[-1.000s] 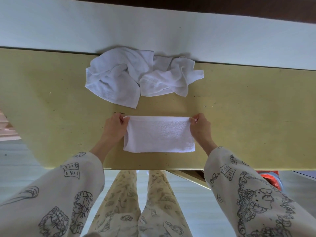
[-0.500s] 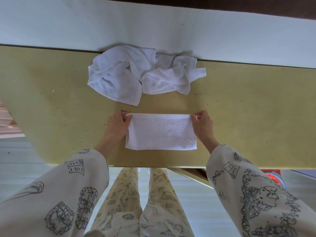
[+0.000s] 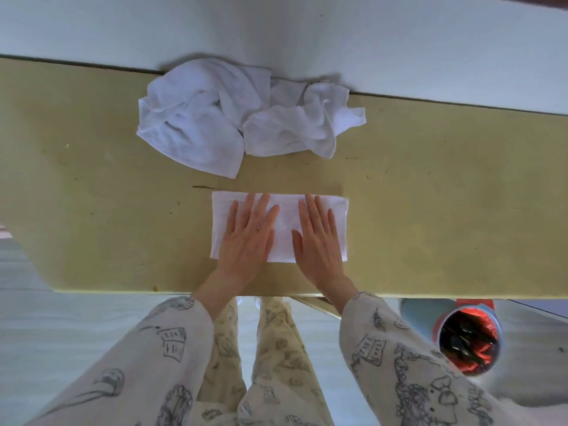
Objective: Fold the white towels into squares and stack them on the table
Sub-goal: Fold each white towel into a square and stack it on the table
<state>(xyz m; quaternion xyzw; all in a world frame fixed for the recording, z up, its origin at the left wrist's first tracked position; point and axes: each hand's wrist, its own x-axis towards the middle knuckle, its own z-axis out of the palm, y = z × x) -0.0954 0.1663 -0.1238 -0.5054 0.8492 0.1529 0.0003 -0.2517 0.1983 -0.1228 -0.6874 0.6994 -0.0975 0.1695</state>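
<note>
Hands: left hand (image 3: 249, 232) and right hand (image 3: 316, 235) flat, fingers straight, pressing folded white rectangular towel (image 3: 284, 238), hiding its middle.
Towel: near edge of yellow table (image 3: 445, 210).
Far: crumpled white towels (image 3: 233, 118) against wall; count unclear.

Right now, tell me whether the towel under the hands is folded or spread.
Folded: the towel lies as a flat, straight-edged rectangle, not yet a square, with both hands pressed flat on it.

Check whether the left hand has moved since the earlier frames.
Yes. The left hand moved rightward from the folded towel's left edge onto it, now pressing flat.
</note>
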